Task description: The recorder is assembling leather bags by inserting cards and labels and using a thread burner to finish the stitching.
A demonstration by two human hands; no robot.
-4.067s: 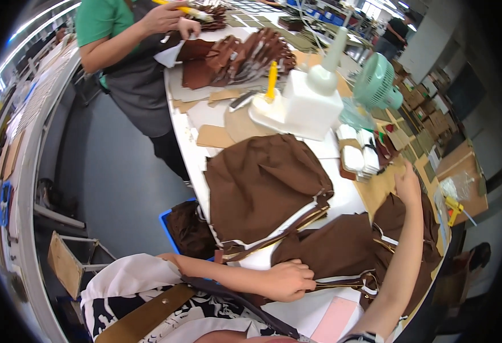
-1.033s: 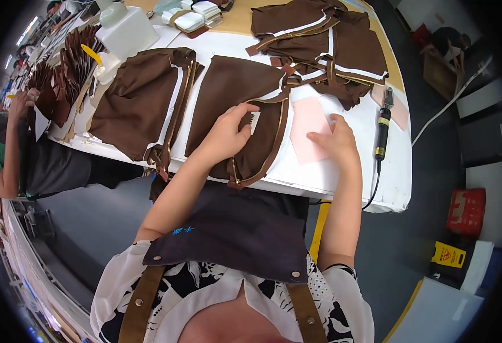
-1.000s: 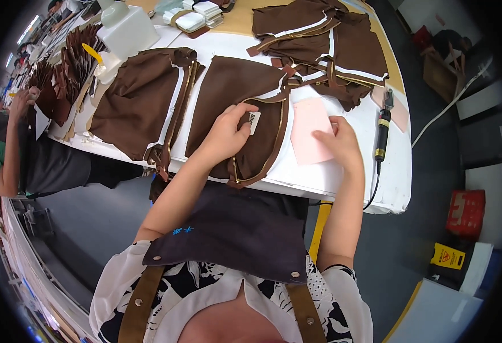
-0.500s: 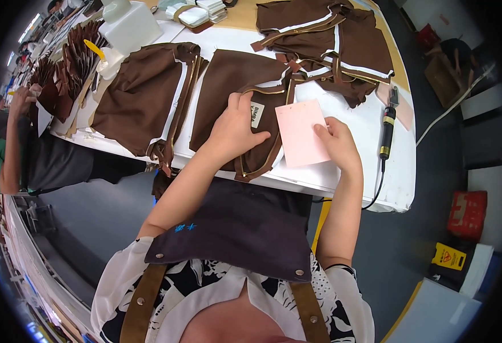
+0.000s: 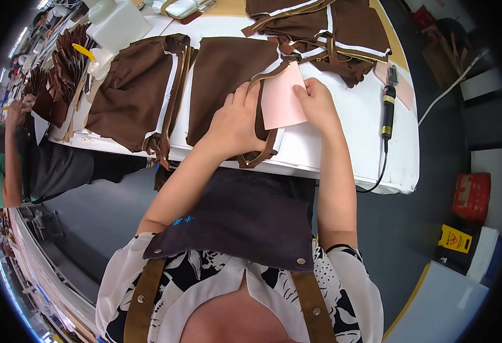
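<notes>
A brown fabric piece (image 5: 222, 60) with a brass zipper along its right side lies before me on the white table. My left hand (image 5: 234, 124) rests on it, fingers bent at the zipper edge and thumb lower down, gripping that edge; the fingertips are partly hidden. A pink rectangular card (image 5: 279, 103) is pinched by its right side in my right hand (image 5: 318, 106), thumb on top. The card's left side meets the zipper edge; whether it goes under the fabric I cannot tell. Another brown zippered piece (image 5: 128, 94) lies to the left.
More brown zippered pieces (image 5: 354, 28) lie at the far right. A black corded hand tool (image 5: 388, 111) sits on the table's right side. At the far left are a white container (image 5: 116, 26), a yellow-handled tool (image 5: 83, 51) and fanned brown pieces (image 5: 62, 80). A co-worker's arm (image 5: 12, 154) is at the left.
My right hand has brought the pink card left and up against the zipper edge. My left hand has closed at that edge, and the pale label is now hidden. The view has shifted slightly.
</notes>
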